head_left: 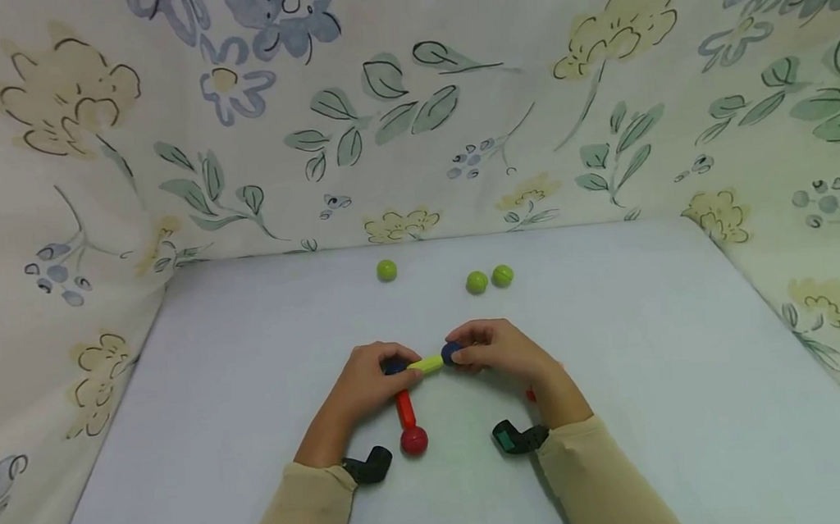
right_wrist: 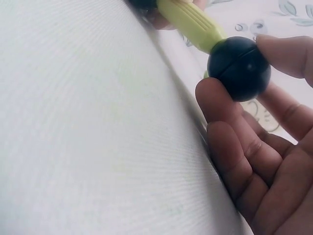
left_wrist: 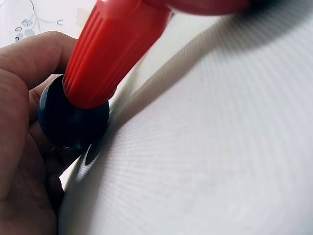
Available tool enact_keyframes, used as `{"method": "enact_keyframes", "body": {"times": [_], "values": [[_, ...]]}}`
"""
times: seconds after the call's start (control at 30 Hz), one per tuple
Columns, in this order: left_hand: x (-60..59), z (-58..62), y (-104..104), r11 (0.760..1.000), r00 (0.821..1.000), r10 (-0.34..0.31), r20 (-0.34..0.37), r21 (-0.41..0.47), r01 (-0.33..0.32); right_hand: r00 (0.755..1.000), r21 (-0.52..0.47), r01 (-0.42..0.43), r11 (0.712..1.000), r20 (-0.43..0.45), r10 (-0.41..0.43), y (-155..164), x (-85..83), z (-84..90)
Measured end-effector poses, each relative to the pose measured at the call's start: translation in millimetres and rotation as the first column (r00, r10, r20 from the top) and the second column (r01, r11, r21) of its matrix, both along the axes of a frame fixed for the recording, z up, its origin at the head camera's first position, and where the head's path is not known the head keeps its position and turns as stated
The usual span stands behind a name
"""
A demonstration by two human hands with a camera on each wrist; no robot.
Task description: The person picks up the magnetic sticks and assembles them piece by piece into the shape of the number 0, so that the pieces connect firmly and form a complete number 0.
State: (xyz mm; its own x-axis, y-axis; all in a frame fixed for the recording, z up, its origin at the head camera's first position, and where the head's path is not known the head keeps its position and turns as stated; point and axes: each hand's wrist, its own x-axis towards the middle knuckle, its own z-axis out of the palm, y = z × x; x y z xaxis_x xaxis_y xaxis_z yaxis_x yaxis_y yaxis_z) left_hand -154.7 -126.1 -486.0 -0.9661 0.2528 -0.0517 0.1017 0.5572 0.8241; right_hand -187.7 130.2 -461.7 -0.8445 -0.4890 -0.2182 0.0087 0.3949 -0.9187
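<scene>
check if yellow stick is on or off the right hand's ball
On: the yellow stick meets the dark blue ball, no gap showing.

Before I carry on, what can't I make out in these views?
Head: red piece, mostly hidden behind the right arm; shape unclear.
Head: left dark blue ball, partly covered by the left hand.
Left wrist: red ball, cut off by the top edge.

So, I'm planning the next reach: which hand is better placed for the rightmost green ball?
Probably the right hand: it's nearer that green ball, though it pinches one dark blue ball. The left hand is farther and holds the other blue ball.
</scene>
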Motion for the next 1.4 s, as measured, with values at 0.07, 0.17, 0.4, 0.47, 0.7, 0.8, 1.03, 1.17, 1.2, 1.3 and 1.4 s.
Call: {"method": "enact_keyframes", "body": {"times": [0.07,0.17,0.4,0.47,0.7,0.8,1.03,1.17,1.2,1.3,1.4], "values": [[0.0,0.0,0,1.0,1.0,0.002,0.002,-0.002,-0.002,1.0,-0.01,0.0,1.0,0.001,0.0,0,0.3,-0.4],[0.0,0.7,1,1.0,1.0,0.003,0.004,0.005,-0.003,1.0,-0.025,0.008,1.0,0.011,-0.008,0,0.8,-0.7],[-0.1,1.4,1,1.0,1.0,0.003,-0.006,0.004,-0.002,1.0,-0.045,0.022,0.999,0.005,-0.022,-1,1.8,-0.7],[-0.5,1.2,1,1.0,1.0,0.002,-0.01,0.002,-0.002,1.0,-0.04,0.018,0.999,-0.002,-0.018,-1,1.8,0.0],[-1.2,2.1,1,1.0,1.0,-0.001,0.002,0.017,0.001,1.0,-0.02,-0.002,1.0,-0.024,0.002,0,1.3,1.0],[-0.6,2.4,2,1.0,1.0,0.007,0.001,0.022,-0.007,1.0,-0.013,-0.003,1.0,-0.027,0.003,-1,1.0,0.4],[-0.3,-1.5,2,0.997,0.997,0.069,-0.034,0.022,-0.068,0.997,0.019,0.068,0.998,-0.048,-0.067,-4,0.9,2.1],[-1.5,-3.2,2,0.996,0.995,0.087,-0.053,0.025,-0.086,0.995,0.096,0.051,0.994,-0.095,-0.042,-6,4.5,6.8],[-1.6,-3.4,2,0.996,0.995,0.088,-0.054,0.027,-0.087,0.995,0.122,0.015,0.992,-0.102,-0.002,-8,6.4,8.4],[-1.8,-3.4,2,0.996,0.994,0.087,-0.059,0.031,-0.085,0.98,0.209,-0.15,0.966,-0.102,0.174,-17,14.9,11.9],[-1.4,-3.1,2,0.996,0.994,0.082,-0.068,0.036,-0.079,0.943,0.292,-0.282,0.914,-0.093,0.321,-32,26.2,14.2]]}}
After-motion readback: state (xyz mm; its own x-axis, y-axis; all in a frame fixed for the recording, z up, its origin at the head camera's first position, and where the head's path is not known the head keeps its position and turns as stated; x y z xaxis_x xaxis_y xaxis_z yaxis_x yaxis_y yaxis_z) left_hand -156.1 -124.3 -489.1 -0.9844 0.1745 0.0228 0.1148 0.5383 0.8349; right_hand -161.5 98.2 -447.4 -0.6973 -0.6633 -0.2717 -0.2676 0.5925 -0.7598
